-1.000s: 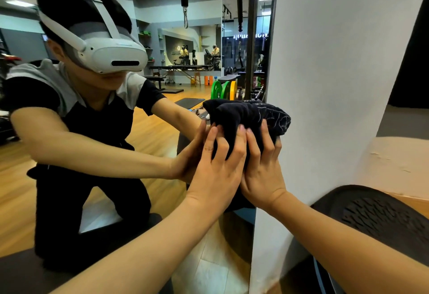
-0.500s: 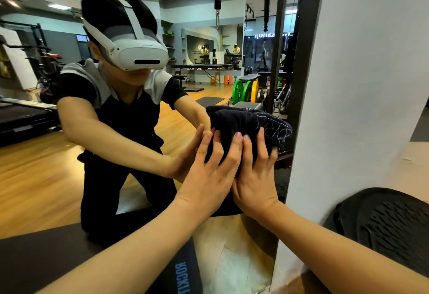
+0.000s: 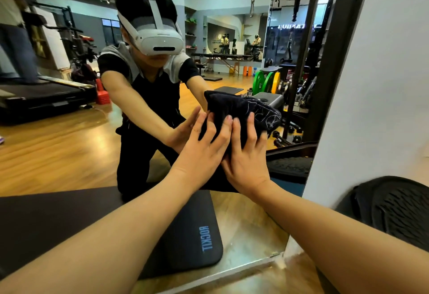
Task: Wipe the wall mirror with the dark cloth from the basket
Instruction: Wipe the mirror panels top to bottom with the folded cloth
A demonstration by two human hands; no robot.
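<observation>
Both hands, the left hand (image 3: 204, 152) and right hand (image 3: 247, 159) side by side with fingers spread flat, press the bunched dark cloth (image 3: 241, 112) against the wall mirror (image 3: 69, 149) (cloth directly ahead, bulging above the fingertips, equally near both)

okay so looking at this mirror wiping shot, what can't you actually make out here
- Head view: the part of the wall mirror being wiped is hidden behind the dark cloth, so smears or cleanliness there cannot be judged.
- The left hand and right hand show only their backs; the palms are hidden.
- The black basket is cut off by the right edge; its contents cannot be seen.
- Distant reflected gym gear is too small to identify.
</observation>
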